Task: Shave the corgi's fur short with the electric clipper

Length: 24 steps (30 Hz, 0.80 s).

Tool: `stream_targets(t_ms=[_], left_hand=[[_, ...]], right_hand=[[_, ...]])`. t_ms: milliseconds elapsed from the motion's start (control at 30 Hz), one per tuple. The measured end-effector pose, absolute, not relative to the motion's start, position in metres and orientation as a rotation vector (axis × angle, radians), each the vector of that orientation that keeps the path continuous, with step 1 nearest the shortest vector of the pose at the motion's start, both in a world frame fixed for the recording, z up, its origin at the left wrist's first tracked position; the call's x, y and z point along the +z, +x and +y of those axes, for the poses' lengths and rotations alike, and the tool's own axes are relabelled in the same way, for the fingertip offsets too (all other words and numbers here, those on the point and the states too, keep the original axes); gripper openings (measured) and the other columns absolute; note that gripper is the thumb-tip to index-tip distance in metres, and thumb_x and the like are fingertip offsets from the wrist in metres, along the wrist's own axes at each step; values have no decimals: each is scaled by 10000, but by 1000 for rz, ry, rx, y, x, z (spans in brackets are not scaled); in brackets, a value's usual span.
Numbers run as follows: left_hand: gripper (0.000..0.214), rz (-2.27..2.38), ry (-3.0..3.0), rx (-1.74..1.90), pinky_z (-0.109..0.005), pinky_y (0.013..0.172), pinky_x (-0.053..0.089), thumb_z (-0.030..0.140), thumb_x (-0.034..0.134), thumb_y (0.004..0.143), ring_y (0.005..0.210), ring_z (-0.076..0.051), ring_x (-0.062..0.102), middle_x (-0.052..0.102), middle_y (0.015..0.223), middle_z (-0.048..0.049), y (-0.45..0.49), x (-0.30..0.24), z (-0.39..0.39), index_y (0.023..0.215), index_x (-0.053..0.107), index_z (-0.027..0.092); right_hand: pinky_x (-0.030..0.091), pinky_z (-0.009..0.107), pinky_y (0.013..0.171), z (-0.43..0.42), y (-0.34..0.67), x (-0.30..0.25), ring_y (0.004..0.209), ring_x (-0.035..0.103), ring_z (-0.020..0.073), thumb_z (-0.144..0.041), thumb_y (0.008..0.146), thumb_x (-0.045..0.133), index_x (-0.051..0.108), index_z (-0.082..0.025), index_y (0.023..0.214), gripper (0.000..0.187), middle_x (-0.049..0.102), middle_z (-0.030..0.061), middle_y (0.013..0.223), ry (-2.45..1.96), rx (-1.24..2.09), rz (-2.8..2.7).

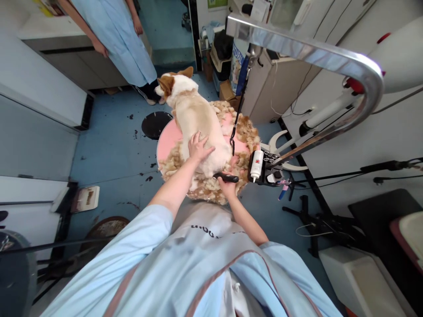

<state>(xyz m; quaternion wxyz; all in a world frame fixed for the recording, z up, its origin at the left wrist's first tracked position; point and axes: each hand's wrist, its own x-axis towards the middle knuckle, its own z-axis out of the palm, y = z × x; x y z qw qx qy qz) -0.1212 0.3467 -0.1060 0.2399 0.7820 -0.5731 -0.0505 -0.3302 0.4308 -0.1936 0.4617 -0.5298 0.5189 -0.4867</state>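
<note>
A tan-and-white dog (198, 114) with brown ears stands on a round pink grooming table (168, 138), its head turned away toward the upper left. Spread fingers of my left hand (198, 149) rest flat on its lower back. Behind its rump, my right hand (228, 187) is closed around a black hair clipper (227, 177), whose front end lies close against the fur; I cannot tell if the blade touches. Clumps of cut fur (246, 127) cover much of the tabletop around the dog.
A metal grooming arm (307, 46) curves over the table's right side, with a black strap (240, 105) hanging from it. A tool tray (264, 171) holds a white bottle (257, 165) and scissors. Another person (115, 39) in blue stands at upper left.
</note>
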Motion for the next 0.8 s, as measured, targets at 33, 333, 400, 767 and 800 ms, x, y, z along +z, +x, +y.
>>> stream_targets(t_ms=[33,333,400,767,800], left_hand=[[628,-1571,2133,-136,-453,1200,280,553,744,740,1435,-336,366,414,1573,-96,-122,-107,346,1279,705,235],[622,-1558,2139,-143,-447,1206,272,545,744,734,1442,-333,358,419,1571,-86,-123,-106,344,1273,708,236],[623,-1557,2137,-132,-440,1206,273,545,749,731,1439,-331,363,421,1570,-87,-122,-106,344,1272,710,237],[622,-1538,2142,-135,-440,1203,280,535,756,722,1440,-321,367,421,1568,-100,-124,-106,342,1265,714,233],[624,-1536,2143,-131,-442,1202,282,535,757,721,1438,-323,367,422,1567,-100,-124,-107,342,1264,714,232]], right_hand=[[492,450,1037,428,-331,-190,1024,664,221,-356,739,705,546,-203,999,341,700,95,1047,-1296,-1246,1281],[472,443,1055,424,-326,-195,1076,642,226,-378,743,693,508,-202,1033,386,668,131,1145,-1251,-1290,1243],[476,435,1045,433,-329,-200,1080,634,227,-392,745,695,520,-194,1054,407,657,140,1178,-1257,-1236,1255],[493,434,1019,432,-324,-203,1048,633,224,-353,755,683,508,-201,1063,386,661,122,1133,-1217,-1303,1224],[496,438,1011,435,-324,-207,1041,633,226,-360,755,684,508,-203,1059,385,663,120,1128,-1218,-1284,1223]])
